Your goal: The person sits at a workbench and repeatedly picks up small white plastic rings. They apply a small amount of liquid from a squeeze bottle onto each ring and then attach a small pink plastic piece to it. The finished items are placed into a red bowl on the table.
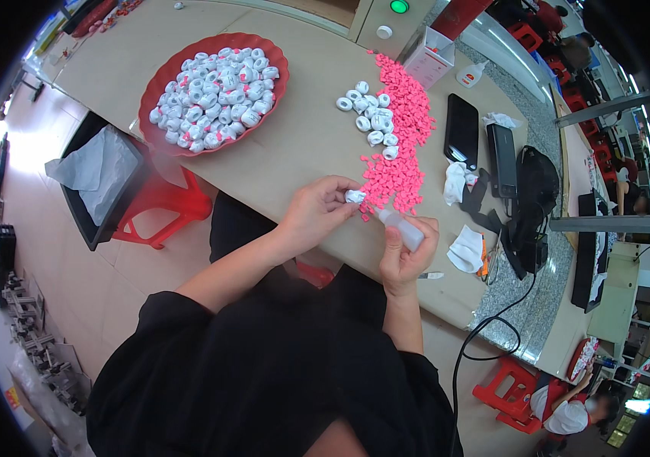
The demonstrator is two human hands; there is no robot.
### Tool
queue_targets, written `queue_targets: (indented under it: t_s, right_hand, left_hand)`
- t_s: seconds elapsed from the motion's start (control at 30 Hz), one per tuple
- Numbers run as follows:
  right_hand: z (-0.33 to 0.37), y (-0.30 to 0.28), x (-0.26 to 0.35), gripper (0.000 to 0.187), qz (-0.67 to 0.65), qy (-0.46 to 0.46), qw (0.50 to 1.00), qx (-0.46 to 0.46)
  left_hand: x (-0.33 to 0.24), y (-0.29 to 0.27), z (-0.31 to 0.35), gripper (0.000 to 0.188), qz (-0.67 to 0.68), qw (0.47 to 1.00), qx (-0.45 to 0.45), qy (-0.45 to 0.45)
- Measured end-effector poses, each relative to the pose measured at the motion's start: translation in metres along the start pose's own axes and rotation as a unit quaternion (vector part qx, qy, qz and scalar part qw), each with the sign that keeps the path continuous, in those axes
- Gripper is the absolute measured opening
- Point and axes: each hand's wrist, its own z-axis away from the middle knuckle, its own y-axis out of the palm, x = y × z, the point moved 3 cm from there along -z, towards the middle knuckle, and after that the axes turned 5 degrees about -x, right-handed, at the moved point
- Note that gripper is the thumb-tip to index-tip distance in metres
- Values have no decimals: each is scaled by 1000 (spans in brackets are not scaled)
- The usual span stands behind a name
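Note:
Between the thumb and fingers of my left hand (317, 207) is a small white piece (355, 196), rounded like the others on the table. My right hand (410, 255) grips a translucent squeeze bottle (403, 230), its narrow tip tilted toward the white piece. Just beyond both hands spreads a long heap of small pink pieces (397, 175). Several loose white pieces (371, 114) lie along the heap's left side. Farther left, a red scalloped tray (282, 84) is piled with white pieces, some showing pink bits.
Right of the heap lie a black phone (461, 126), a black power bank (501, 156), crumpled tissues (466, 250), and a black bag (536, 190) with a cable. A white box (428, 59) stands behind. At left, a black bin (96, 183) rests on a red stool (161, 209). Another person sits at lower right.

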Motion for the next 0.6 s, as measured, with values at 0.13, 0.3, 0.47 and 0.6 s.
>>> queue_targets:
  t_s: [0.13, 0.3, 0.47, 0.6]
  right_hand:
    - [0, 0, 1, 26, -13, 13, 1000, -1]
    - [1, 1, 1, 26, -17, 9, 1000, 3]
    - [1, 2, 1, 27, -9, 0, 1000, 11]
    - [2, -5, -5, 28, -122, 117, 982, -86]
  left_hand:
    - [1, 0, -1, 26, -3, 1000, -1, 2]
    - [1, 0, -1, 26, -4, 1000, -2, 6]
    - [2, -1, -1, 26, -18, 1000, 0, 16]
    - [5, -1, -2, 26, -23, 1000, 1, 12]
